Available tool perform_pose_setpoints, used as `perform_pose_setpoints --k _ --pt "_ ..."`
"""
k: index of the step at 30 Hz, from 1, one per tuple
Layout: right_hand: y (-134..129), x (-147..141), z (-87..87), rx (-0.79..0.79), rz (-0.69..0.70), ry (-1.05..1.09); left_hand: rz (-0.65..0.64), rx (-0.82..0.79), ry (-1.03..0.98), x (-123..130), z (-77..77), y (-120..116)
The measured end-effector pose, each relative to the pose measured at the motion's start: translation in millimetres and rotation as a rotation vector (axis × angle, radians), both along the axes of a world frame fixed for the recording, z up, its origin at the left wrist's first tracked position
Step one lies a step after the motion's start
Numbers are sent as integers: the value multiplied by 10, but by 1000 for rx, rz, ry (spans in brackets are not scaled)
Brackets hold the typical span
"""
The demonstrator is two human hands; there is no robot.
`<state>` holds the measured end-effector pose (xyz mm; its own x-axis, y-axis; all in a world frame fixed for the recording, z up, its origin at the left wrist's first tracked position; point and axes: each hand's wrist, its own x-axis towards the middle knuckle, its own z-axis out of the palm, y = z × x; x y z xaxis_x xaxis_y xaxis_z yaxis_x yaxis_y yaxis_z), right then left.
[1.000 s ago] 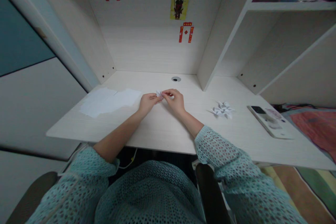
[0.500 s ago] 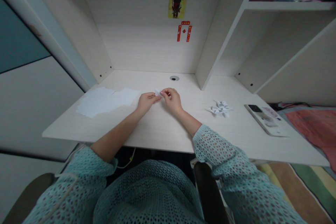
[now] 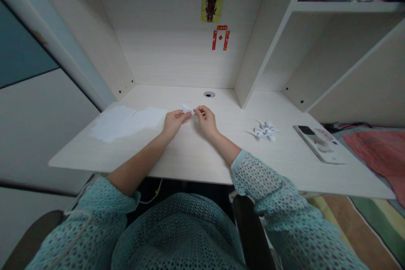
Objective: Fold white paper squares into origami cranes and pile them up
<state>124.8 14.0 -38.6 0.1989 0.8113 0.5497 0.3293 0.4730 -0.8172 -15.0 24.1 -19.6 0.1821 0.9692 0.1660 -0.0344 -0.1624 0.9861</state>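
Note:
A small folded white paper piece (image 3: 186, 109) is held up over the desk between my two hands, its pointed tip showing above the fingers. My left hand (image 3: 174, 123) pinches it from the left side. From the right, the thumb and forefinger of my right hand (image 3: 206, 120) close on its other end. The fingers cover part of the paper, so its full shape is hidden. To the right lies a cluster of folded paper pieces (image 3: 264, 130) with pointed ends. Flat white paper sheets (image 3: 123, 122) overlap on the left of the desk.
A phone (image 3: 319, 144) lies at the right of the white desk (image 3: 190, 160). Behind the hands is a cable hole (image 3: 209, 94) near the back panel. An upright divider (image 3: 256, 38) stands right of it. A reddish cloth (image 3: 370, 147) lies beyond the right edge.
The folded paper has turned, and more of its tip shows to the left of my fingers. Both hands have shifted only slightly. The view has moved a little.

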Motion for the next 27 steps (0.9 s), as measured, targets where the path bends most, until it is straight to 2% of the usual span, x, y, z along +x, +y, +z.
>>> perform_pose_setpoints --k 9,19,27 --pt "20 -12 -26 -37 -3 83 30 54 89 6 -20 -6" --pt "-6 -61 -13 -121 16 210 27 28 97 35 -6 -36" --pt "-68 50 57 -152 63 105 50 46 149 25 -30 -40"
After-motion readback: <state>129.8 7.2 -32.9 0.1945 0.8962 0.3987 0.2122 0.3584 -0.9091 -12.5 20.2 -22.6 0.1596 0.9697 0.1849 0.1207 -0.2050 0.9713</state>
